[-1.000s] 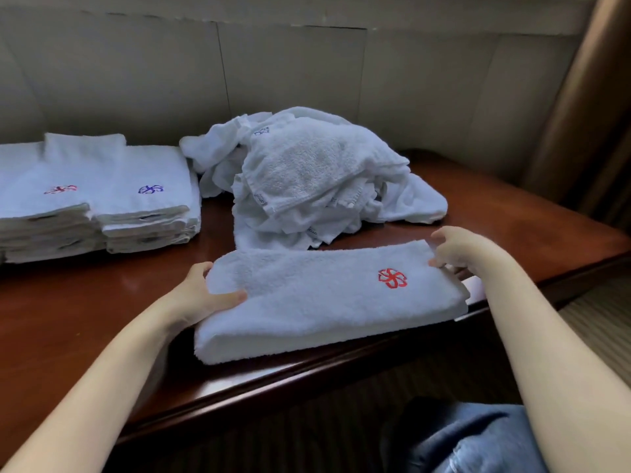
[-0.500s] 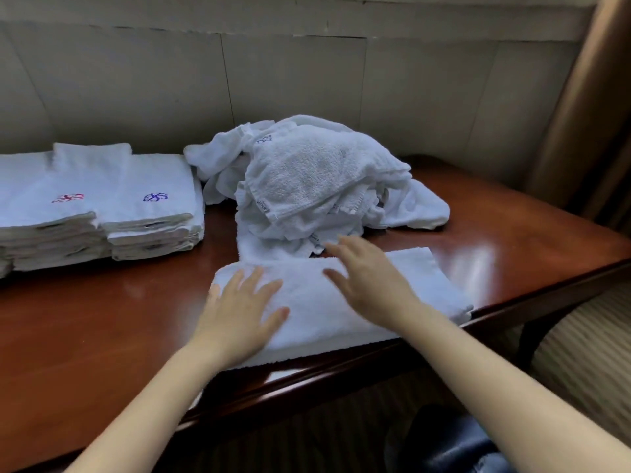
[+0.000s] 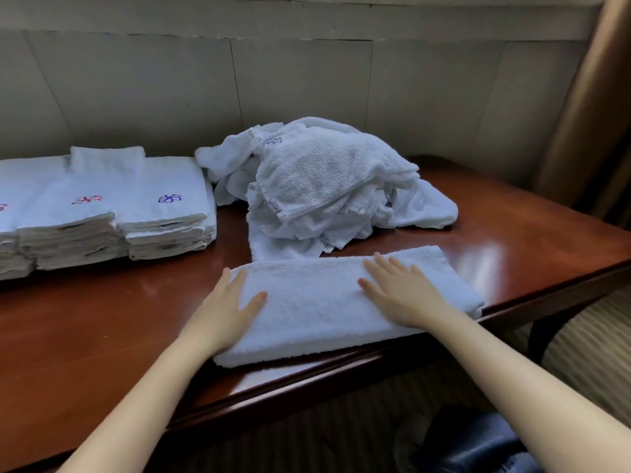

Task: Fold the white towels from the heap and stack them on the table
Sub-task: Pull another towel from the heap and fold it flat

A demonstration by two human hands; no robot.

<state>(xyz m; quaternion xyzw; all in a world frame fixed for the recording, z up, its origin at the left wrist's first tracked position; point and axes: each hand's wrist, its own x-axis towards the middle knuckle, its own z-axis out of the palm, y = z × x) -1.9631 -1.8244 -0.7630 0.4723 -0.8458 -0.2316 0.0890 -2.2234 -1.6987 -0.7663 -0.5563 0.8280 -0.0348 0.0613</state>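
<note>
- Brown shiny wood makes the table; it fills most of the view, and its near edge runs across the bottom; a grey panelled wall stands behind it, and a tan curtain hangs at the far right
- White towels lie in a messy heap at the back middle of the table; they are crumpled and piled on each other; one end of the heap trails down toward the front
- Folded towels sit in neat stacks at the back left, just beside the heap; one top towel has a red flower mark and the next has a blue flower mark
- One long folded towel lies flat near the front edge of the table, just in front of the heap; its far edge touches the trailing end of the heap
- Left hand lies flat on the left end of the long towel, fingers straight and spread wide, holding nothing
- Right hand lies flat on the right half of the same towel, fingers straight and spread, holding nothing
- Blue cloth shows low down at the bottom right, under the table edge
</note>
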